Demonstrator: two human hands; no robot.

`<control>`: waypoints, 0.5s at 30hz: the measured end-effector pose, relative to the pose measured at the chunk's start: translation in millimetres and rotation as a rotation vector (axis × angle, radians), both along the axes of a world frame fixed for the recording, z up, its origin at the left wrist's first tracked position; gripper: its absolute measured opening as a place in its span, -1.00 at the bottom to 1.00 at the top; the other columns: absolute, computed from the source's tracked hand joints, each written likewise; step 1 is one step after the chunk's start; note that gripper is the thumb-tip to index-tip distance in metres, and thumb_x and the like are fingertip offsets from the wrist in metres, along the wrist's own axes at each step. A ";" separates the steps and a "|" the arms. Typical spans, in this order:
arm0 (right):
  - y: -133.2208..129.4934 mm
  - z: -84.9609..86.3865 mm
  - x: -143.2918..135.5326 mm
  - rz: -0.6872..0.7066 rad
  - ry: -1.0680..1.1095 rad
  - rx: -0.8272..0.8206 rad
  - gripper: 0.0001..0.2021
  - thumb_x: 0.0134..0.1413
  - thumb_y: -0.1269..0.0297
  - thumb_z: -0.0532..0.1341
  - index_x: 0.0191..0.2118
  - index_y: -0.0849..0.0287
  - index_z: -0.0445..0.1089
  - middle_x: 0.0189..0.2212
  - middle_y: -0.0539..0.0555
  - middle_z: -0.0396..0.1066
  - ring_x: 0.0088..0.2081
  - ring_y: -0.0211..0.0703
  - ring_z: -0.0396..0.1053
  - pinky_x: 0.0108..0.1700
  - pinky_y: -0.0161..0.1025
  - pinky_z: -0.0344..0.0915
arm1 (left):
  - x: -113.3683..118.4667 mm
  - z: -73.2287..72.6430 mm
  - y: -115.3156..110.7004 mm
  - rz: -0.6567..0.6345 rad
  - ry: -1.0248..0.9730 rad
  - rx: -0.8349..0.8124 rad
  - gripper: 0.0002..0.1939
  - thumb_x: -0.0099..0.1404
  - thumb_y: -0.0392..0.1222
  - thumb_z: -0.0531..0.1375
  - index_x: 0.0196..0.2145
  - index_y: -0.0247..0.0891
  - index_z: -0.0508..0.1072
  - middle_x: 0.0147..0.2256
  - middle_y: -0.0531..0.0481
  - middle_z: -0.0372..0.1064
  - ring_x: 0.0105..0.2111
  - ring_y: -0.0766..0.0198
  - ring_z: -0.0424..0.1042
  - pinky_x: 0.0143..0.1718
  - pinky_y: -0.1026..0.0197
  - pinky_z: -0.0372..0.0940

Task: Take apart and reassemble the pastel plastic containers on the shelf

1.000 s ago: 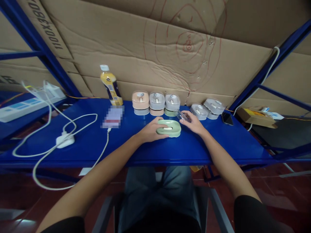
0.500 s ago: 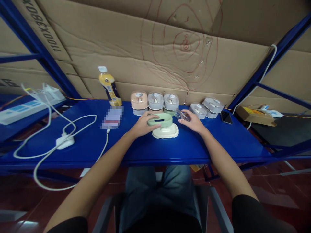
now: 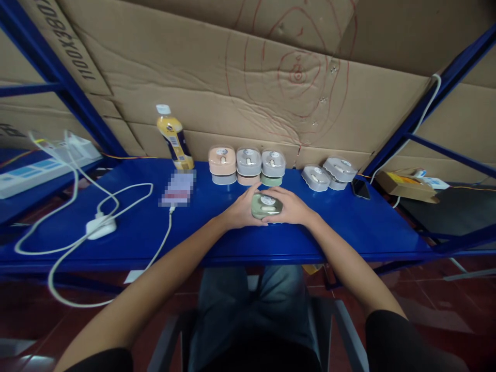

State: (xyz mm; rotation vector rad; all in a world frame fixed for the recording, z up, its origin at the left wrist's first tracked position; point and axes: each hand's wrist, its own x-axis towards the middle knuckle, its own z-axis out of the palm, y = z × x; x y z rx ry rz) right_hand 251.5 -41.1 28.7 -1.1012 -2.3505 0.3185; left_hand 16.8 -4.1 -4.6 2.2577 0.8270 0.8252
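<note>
A small green box point(image 3: 266, 207) with a clear lid and a round sticker is held between both hands near the middle of the blue table. My left hand point(image 3: 243, 209) wraps its left side, fingers closed against it. Round its right side curls my right hand point(image 3: 293, 207). The underside of the box is mostly hidden; a sliver of something pale shows beneath it. Behind the hands stand stacked boxes: peach over grey point(image 3: 222, 161), grey over peach point(image 3: 248, 161), and grey over green point(image 3: 273, 163).
More grey boxes point(image 3: 315, 177) sit at the right, beside a dark phone point(image 3: 361, 189). A yellow bottle point(image 3: 175, 139) stands at the back left. White cables and an adapter point(image 3: 101, 226) lie on the left. Cardboard point(image 3: 174, 67) walls the back.
The clear lid in my right hand has come onto the green box. My right hand has moved left to the box, and the pale base below is now mostly covered.
</note>
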 end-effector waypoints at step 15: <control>0.8 12.5 62.0 -0.240 0.146 0.203 -0.11 -0.02 -0.27 0.47 0.37 0.01 0.34 0.15 0.24 0.45 0.13 0.25 0.44 0.26 0.21 0.36 | -5.0 0.4 4.5 0.068 -0.090 0.019 0.05 0.16 0.12 0.47 0.43 -0.21 0.09 0.15 -0.28 0.41 0.13 -0.09 0.48 0.22 -0.22 0.39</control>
